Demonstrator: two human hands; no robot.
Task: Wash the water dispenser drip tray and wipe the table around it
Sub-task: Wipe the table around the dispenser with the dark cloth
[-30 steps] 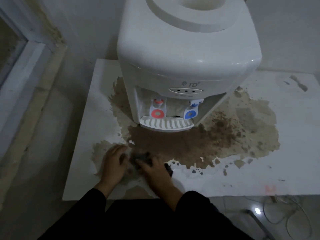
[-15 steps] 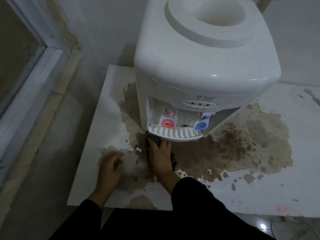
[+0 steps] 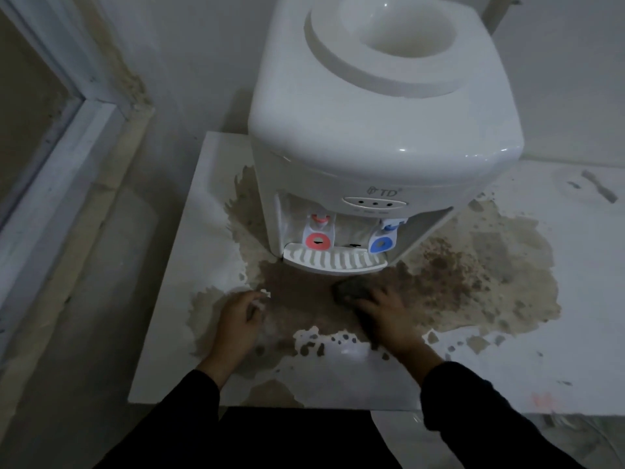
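Note:
A white water dispenser (image 3: 378, 130) stands on a white table (image 3: 558, 350). Its slotted white drip tray (image 3: 333, 262) sits in place under the red tap (image 3: 318, 240) and the blue tap (image 3: 380, 243). A wide brown stain (image 3: 473, 279) covers the tabletop around the dispenser's base. My right hand (image 3: 389, 316) presses a dark cloth (image 3: 351, 289) onto the stain just in front of the tray. My left hand (image 3: 236, 319) rests on the table to the left, fingers loosely curled, holding nothing.
A wall stands behind the dispenser, and a white-framed door or window (image 3: 61, 130) is on the left. The table's front edge (image 3: 304, 406) lies close to my dark sleeves. Flaked white patches break up the stain near the front.
My right hand has slid the dark cloth from just under the tray's left end to the right, in front of the tray's middle. The left hand has stayed in place.

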